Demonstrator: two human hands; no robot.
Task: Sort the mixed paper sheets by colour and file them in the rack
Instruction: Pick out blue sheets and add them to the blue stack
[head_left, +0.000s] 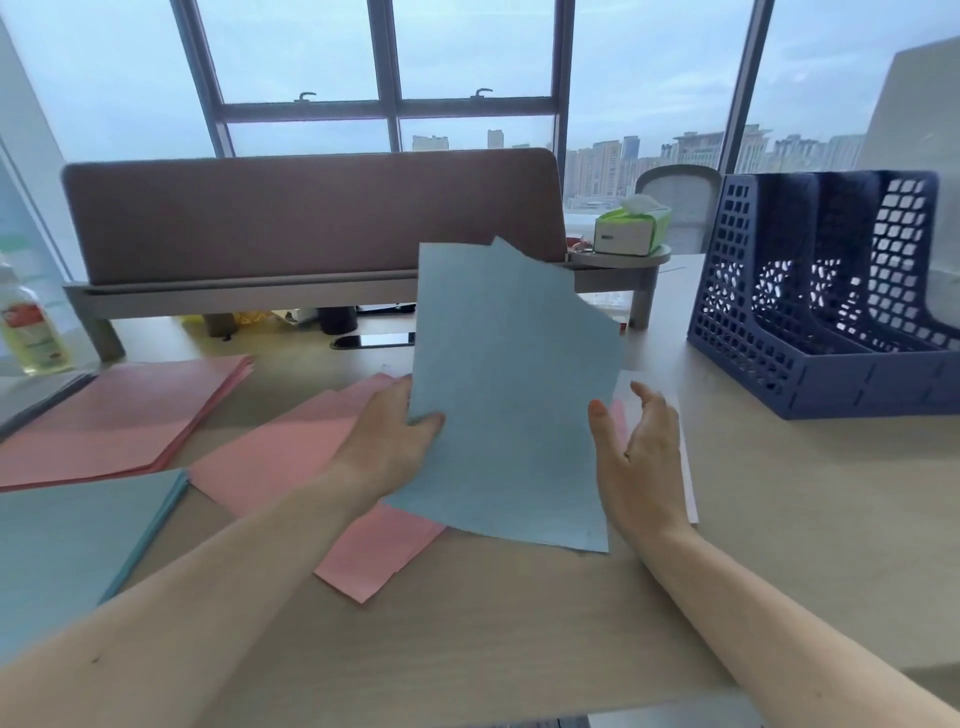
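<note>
At centre frame the blue sheets (511, 395) are gripped upright by the left hand (392, 441) — the right hand (641, 457) is held released alongside, apparently to square their edges.

bottle label (28, 325): red and white, print too blurred to read
tissue pack (631, 234): dark mark on its end face, not legible
readable text: none

Blue sheets (511, 395), pink sheets (270, 457), navy lattice rack (810, 374).
</note>
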